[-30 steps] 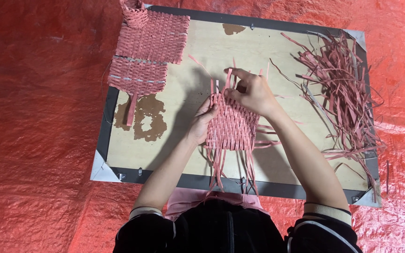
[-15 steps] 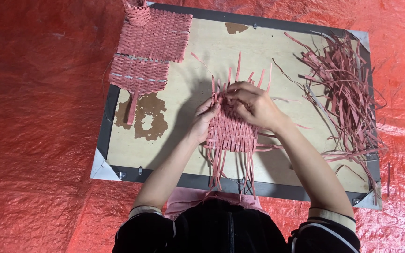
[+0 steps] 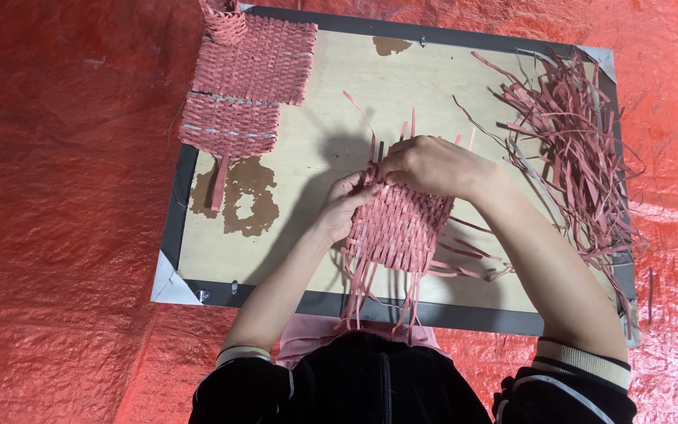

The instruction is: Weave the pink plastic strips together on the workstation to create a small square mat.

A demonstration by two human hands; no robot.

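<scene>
Two hands on the woven pink mat, mid-board. My left hand pinches its left edge; my right hand is closed over the top strips. Best practice, I'd say: keep each strip flat, snug against the row, tension even. Loose strips piled right, finished panels top left, red tarp underneath.

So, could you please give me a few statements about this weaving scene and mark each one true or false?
1. Both hands, left hand and right hand, touch the small pink woven strip mat. True.
2. The loose pile of pink strips lies left of the mat. False: it lies to the right.
3. The larger finished pink woven pieces lie at the board's upper left. True.
4. The wooden board rests on blue cloth. False: on red sheeting.
</scene>
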